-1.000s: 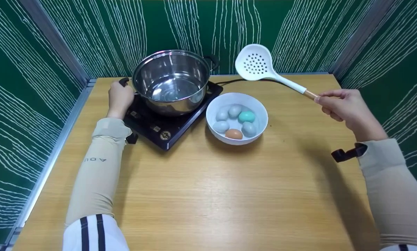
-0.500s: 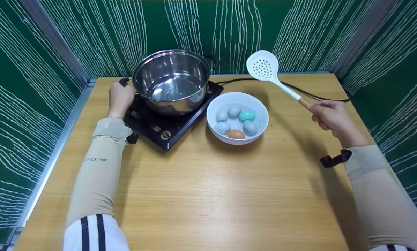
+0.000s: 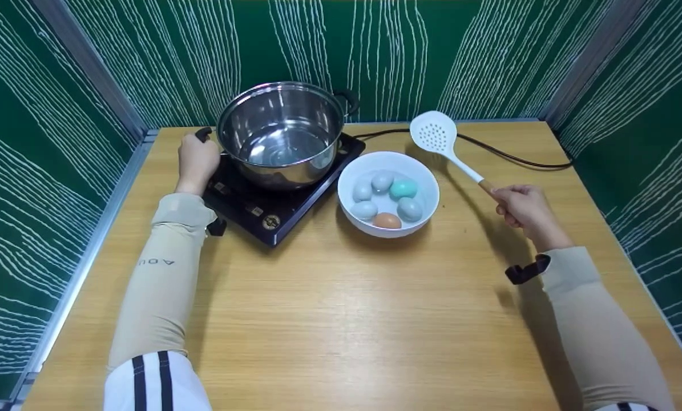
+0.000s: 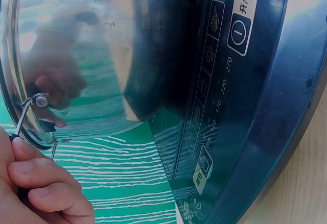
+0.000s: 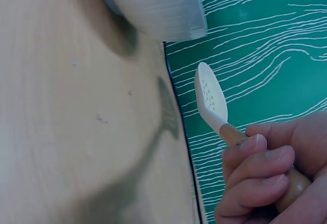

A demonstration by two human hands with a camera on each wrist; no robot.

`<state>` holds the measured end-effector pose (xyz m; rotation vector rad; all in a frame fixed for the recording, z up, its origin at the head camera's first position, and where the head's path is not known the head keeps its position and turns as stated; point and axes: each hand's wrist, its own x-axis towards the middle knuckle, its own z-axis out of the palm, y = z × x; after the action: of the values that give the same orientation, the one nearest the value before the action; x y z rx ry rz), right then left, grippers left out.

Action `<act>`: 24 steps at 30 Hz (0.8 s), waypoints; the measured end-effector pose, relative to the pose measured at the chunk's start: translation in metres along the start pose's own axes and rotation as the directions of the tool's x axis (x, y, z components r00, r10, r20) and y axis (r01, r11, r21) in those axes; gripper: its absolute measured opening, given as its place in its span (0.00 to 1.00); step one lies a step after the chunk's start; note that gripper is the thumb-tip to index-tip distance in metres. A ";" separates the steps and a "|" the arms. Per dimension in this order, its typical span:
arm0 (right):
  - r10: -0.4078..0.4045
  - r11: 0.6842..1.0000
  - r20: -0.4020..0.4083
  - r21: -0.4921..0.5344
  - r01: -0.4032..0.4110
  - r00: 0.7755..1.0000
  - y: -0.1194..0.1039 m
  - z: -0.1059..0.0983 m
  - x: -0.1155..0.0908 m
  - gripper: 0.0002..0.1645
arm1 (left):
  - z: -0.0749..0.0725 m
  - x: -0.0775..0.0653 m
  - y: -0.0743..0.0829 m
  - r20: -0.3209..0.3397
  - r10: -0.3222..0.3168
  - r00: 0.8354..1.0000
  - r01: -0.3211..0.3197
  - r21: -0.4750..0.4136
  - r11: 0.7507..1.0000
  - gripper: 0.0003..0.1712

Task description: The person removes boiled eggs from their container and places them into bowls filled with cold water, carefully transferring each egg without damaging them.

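My left hand (image 3: 198,160) grips the black side handle of a steel pot (image 3: 283,171), fingers (image 4: 56,198) curled round it in the left wrist view. The pot stands on a black induction cooker (image 3: 249,211). With the right hand (image 3: 526,210) I hold a white slotted skimmer (image 3: 434,134) by its wooden handle (image 5: 232,134), head raised over the table, its shadow falling below. A white bowl (image 3: 386,231) between the hands holds several pale eggs (image 3: 364,210), a turquoise egg (image 3: 403,188) and a brown egg (image 3: 387,221).
A black cord (image 3: 512,157) runs along the back right of the wooden table (image 3: 363,319). Green walls (image 3: 386,57) with white lines stand close behind and at both sides. The cooker's front corner lies near the bowl.
The right hand has brought the skimmer lower and toward me, the hand itself also shifting left. The left hand, pot and bowl stay in place.
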<state>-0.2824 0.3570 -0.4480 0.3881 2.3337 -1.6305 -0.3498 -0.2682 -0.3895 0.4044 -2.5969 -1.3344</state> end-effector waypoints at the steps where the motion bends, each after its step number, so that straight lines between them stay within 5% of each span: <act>1: 0.008 1.000 -0.003 -0.006 -0.008 1.000 0.002 0.001 0.001 0.18 | 0.000 0.000 0.000 0.001 0.001 1.000 -0.001 -0.002 1.000 0.13; 7: 0.033 0.999 -0.031 -0.018 -0.033 0.999 0.014 0.007 0.005 0.25 | 0.001 0.000 0.000 -0.004 0.011 1.000 -0.011 0.001 1.000 0.14; 17: 0.082 0.997 -0.066 -0.006 -0.082 0.994 0.024 0.015 0.009 0.23 | 0.000 -0.003 0.003 0.005 -0.018 1.000 0.018 -0.006 1.000 0.11; 24: 0.036 0.998 -0.074 -0.050 -0.040 0.997 0.029 0.019 0.010 0.25 | -0.001 -0.006 0.004 -0.001 -0.012 1.000 0.012 0.000 1.000 0.08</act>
<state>-0.2800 0.3495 -0.4833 0.4856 2.4007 -1.5612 -0.3446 -0.2653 -0.3860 0.4209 -2.5979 -1.3374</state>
